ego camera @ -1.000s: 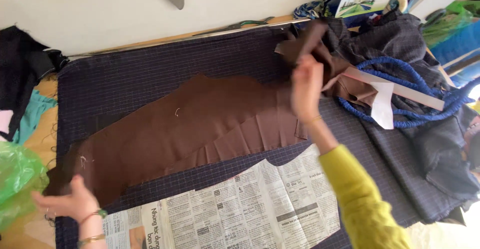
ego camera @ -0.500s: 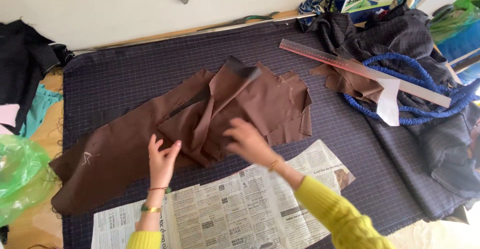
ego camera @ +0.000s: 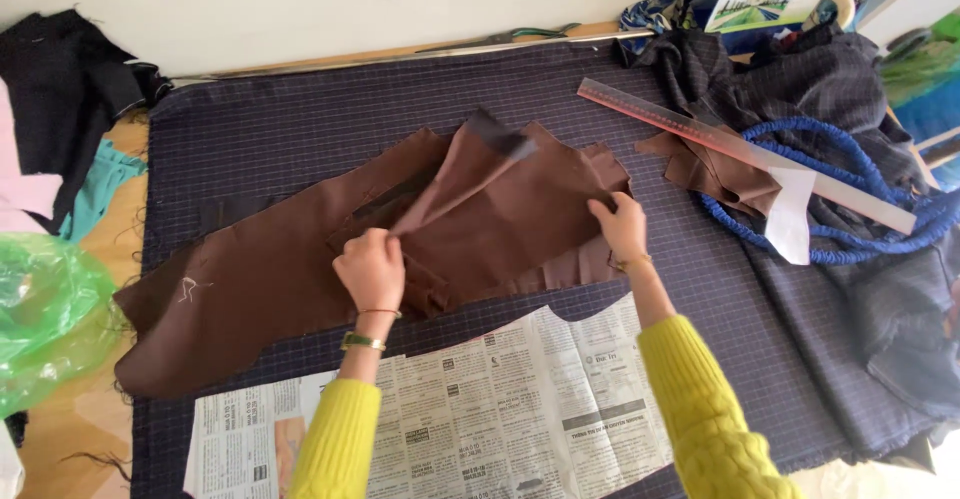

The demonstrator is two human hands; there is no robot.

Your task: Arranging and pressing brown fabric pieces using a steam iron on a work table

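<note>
A long piece of brown cloth (ego camera: 250, 289) lies across a dark checked fabric (ego camera: 300, 129) that covers the table. My left hand (ego camera: 372, 269) is closed on a fold of the brown cloth near its middle and lifts a flap of it up. At the cloth's right edge my right hand (ego camera: 620, 227) presses flat with the fingers spread. A newspaper pattern (ego camera: 480, 419) lies on the near side of the cloth, under my forearms in yellow sleeves.
A long pinkish ruler (ego camera: 740, 149) lies at the right over a brown cloth scrap (ego camera: 700, 174), a white paper piece (ego camera: 790, 219) and a blue cord (ego camera: 850, 244). Dark clothes are piled at the right, a green plastic bag (ego camera: 45, 309) at the left.
The brown cloth, first stretched out and held up at its right end, was folded over onto itself. My left hand now grips a fold and my right hand has moved to the cloth's right edge.
</note>
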